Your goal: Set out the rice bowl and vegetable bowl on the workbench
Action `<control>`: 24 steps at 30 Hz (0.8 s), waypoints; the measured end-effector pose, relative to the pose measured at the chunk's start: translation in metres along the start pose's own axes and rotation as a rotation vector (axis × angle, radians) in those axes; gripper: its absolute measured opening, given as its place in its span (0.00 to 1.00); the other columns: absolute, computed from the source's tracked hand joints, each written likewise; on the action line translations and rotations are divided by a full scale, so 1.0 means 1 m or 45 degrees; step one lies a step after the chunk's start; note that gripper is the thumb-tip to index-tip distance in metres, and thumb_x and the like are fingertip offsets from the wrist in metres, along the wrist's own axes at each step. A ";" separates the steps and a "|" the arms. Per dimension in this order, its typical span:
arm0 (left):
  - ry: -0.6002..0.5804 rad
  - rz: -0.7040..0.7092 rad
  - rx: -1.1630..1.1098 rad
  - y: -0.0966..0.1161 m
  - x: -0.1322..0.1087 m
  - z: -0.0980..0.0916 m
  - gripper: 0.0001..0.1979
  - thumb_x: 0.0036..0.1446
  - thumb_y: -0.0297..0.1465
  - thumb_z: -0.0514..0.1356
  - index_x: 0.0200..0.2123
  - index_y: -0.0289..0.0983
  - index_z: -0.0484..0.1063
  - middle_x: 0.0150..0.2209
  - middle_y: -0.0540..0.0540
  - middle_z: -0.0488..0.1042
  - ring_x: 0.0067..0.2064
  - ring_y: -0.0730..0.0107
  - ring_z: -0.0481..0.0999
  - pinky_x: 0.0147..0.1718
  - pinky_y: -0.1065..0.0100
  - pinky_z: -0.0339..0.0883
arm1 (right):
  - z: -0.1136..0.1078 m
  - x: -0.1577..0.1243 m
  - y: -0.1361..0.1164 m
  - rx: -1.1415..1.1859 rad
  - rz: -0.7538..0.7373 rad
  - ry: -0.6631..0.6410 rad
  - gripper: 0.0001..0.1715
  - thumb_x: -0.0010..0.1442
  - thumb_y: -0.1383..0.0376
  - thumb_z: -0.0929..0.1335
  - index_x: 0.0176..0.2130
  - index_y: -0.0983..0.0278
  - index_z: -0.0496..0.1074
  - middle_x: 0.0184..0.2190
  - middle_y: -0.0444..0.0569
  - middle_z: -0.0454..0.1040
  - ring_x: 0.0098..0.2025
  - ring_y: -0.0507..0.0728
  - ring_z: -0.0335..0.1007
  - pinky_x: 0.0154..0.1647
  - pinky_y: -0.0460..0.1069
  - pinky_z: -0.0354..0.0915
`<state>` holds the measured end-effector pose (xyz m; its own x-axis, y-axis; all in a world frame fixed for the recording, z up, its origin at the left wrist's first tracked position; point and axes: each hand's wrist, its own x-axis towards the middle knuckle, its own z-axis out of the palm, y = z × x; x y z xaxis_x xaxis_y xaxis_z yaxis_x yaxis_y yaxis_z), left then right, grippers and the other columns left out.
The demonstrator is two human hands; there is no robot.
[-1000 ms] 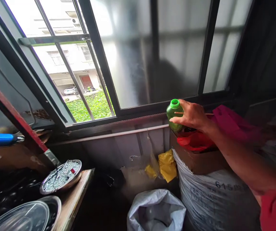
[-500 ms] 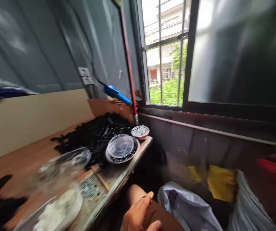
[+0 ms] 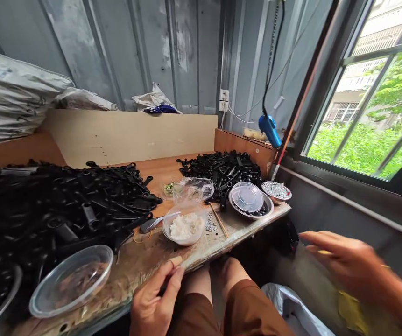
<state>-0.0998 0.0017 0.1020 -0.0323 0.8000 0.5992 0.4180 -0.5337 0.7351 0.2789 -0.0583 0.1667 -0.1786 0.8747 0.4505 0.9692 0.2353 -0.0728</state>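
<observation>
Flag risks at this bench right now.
The bowl of rice sits near the table edge, close to the left hand gripping that edge; a bump could tip it. The empty clear bowl also sits near the edge. The right hand is motion-blurred beside the bench, so a sweep might clip the covered dish.

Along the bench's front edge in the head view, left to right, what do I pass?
Empty clear bowl → left hand → rice bowl → lidded bowl → metal dish → right hand, off the bench.
</observation>
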 end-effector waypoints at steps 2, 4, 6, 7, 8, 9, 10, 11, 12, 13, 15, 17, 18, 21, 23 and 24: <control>0.188 0.003 0.144 -0.024 0.007 -0.002 0.10 0.57 0.35 0.58 0.37 0.35 0.74 0.28 0.49 0.76 0.26 0.73 0.75 0.28 0.81 0.69 | 0.036 0.046 -0.032 -0.048 -0.316 -0.236 0.28 0.50 0.76 0.56 0.45 0.58 0.70 0.35 0.50 0.74 0.30 0.55 0.72 0.25 0.45 0.66; 0.329 0.120 0.319 -0.046 0.012 0.002 0.12 0.58 0.33 0.56 0.40 0.31 0.72 0.31 0.45 0.76 0.30 0.70 0.76 0.29 0.78 0.70 | 0.078 0.088 -0.060 -0.134 -0.498 -0.377 0.27 0.47 0.79 0.56 0.42 0.62 0.70 0.29 0.48 0.71 0.24 0.53 0.69 0.19 0.45 0.58; 0.337 0.227 0.485 -0.064 0.015 0.011 0.14 0.60 0.31 0.54 0.47 0.30 0.68 0.41 0.38 0.74 0.41 0.64 0.76 0.37 0.71 0.72 | 0.114 0.116 -0.077 -0.208 -0.629 -0.423 0.28 0.45 0.80 0.57 0.42 0.63 0.70 0.26 0.47 0.68 0.19 0.53 0.63 0.16 0.47 0.48; 0.309 0.256 0.554 -0.071 0.015 0.016 0.17 0.60 0.30 0.54 0.51 0.30 0.65 0.46 0.35 0.71 0.47 0.60 0.73 0.42 0.67 0.72 | 0.128 0.125 -0.081 -0.238 -0.694 -0.435 0.28 0.44 0.80 0.57 0.43 0.64 0.70 0.27 0.48 0.67 0.18 0.53 0.61 0.16 0.48 0.44; 0.269 0.260 0.602 -0.077 0.015 0.022 0.19 0.60 0.30 0.53 0.53 0.30 0.63 0.50 0.33 0.68 0.51 0.57 0.70 0.45 0.64 0.70 | 0.138 0.131 -0.082 -0.256 -0.760 -0.441 0.28 0.44 0.80 0.57 0.42 0.64 0.69 0.27 0.48 0.67 0.18 0.53 0.60 0.17 0.49 0.43; 0.218 0.245 0.624 -0.082 0.015 0.026 0.20 0.60 0.30 0.53 0.55 0.31 0.61 0.53 0.32 0.65 0.53 0.55 0.68 0.46 0.62 0.70 | 0.146 0.134 -0.081 -0.267 -0.825 -0.441 0.27 0.44 0.81 0.58 0.42 0.64 0.69 0.27 0.47 0.67 0.18 0.53 0.60 0.17 0.49 0.43; 0.167 0.218 0.630 -0.086 0.015 0.031 0.20 0.60 0.30 0.52 0.55 0.31 0.60 0.54 0.31 0.63 0.54 0.55 0.67 0.46 0.62 0.70 | 0.152 0.137 -0.079 -0.271 -0.888 -0.436 0.25 0.46 0.81 0.57 0.41 0.64 0.68 0.27 0.47 0.67 0.18 0.54 0.60 0.17 0.50 0.44; 0.123 0.204 0.626 -0.090 0.015 0.034 0.20 0.60 0.30 0.52 0.55 0.32 0.61 0.55 0.30 0.61 0.54 0.55 0.67 0.45 0.63 0.71 | 0.155 0.138 -0.076 -0.271 -0.947 -0.427 0.23 0.48 0.80 0.57 0.41 0.65 0.68 0.27 0.48 0.67 0.19 0.54 0.60 0.18 0.50 0.46; 0.088 0.197 0.615 -0.093 0.016 0.036 0.18 0.60 0.30 0.52 0.53 0.32 0.62 0.55 0.30 0.61 0.54 0.55 0.68 0.45 0.64 0.71 | 0.158 0.138 -0.073 -0.271 -1.003 -0.412 0.22 0.50 0.79 0.57 0.42 0.67 0.67 0.28 0.48 0.67 0.20 0.55 0.61 0.18 0.50 0.49; 0.063 0.201 0.606 -0.095 0.016 0.037 0.17 0.59 0.29 0.52 0.51 0.32 0.63 0.55 0.30 0.62 0.53 0.56 0.68 0.45 0.64 0.71 | 0.160 0.139 -0.071 -0.271 -1.055 -0.394 0.20 0.54 0.78 0.56 0.43 0.68 0.66 0.29 0.50 0.67 0.21 0.56 0.62 0.18 0.51 0.52; 0.054 0.241 0.591 -0.100 0.017 0.037 0.14 0.59 0.29 0.53 0.48 0.32 0.65 0.53 0.29 0.64 0.52 0.57 0.69 0.44 0.66 0.71 | 0.163 0.141 -0.067 -0.272 -1.151 -0.354 0.18 0.61 0.75 0.53 0.44 0.71 0.66 0.31 0.53 0.68 0.22 0.57 0.63 0.19 0.52 0.56; 0.086 0.282 0.569 -0.102 0.017 0.035 0.11 0.59 0.30 0.53 0.44 0.32 0.65 0.51 0.28 0.66 0.51 0.57 0.70 0.43 0.68 0.72 | 0.164 0.145 -0.065 -0.279 -1.228 -0.323 0.22 0.65 0.73 0.49 0.42 0.71 0.66 0.31 0.54 0.69 0.23 0.57 0.63 0.19 0.52 0.57; 0.108 0.287 0.559 -0.103 0.016 0.034 0.11 0.59 0.31 0.53 0.43 0.32 0.65 0.50 0.28 0.66 0.51 0.58 0.71 0.42 0.68 0.72 | 0.164 0.147 -0.064 -0.283 -1.259 -0.311 0.25 0.66 0.72 0.47 0.41 0.70 0.67 0.31 0.54 0.69 0.23 0.56 0.63 0.18 0.52 0.57; 0.168 0.293 0.529 -0.101 0.012 0.030 0.08 0.59 0.32 0.54 0.41 0.34 0.65 0.50 0.30 0.66 0.50 0.58 0.71 0.43 0.67 0.72 | 0.163 0.151 -0.064 -0.291 -1.314 -0.267 0.28 0.67 0.71 0.45 0.38 0.69 0.68 0.34 0.54 0.70 0.22 0.55 0.62 0.18 0.51 0.56; 0.178 0.298 0.505 -0.097 0.007 0.027 0.07 0.59 0.31 0.55 0.40 0.35 0.65 0.51 0.32 0.65 0.50 0.59 0.71 0.43 0.67 0.71 | 0.161 0.152 -0.066 -0.280 -1.348 -0.221 0.27 0.67 0.71 0.47 0.37 0.68 0.69 0.37 0.54 0.71 0.22 0.55 0.62 0.18 0.51 0.56; 0.175 0.305 0.501 -0.095 0.005 0.026 0.07 0.59 0.30 0.55 0.40 0.35 0.65 0.51 0.32 0.65 0.50 0.59 0.71 0.43 0.67 0.71 | 0.159 0.153 -0.068 -0.272 -1.359 -0.191 0.25 0.67 0.71 0.48 0.37 0.68 0.69 0.37 0.54 0.71 0.22 0.55 0.62 0.18 0.51 0.56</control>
<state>-0.1162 0.0637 0.0270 -0.0017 0.6096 0.7927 0.7396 -0.5328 0.4113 0.1591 0.1266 0.0989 -0.9475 0.3106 0.0762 0.3104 0.8361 0.4523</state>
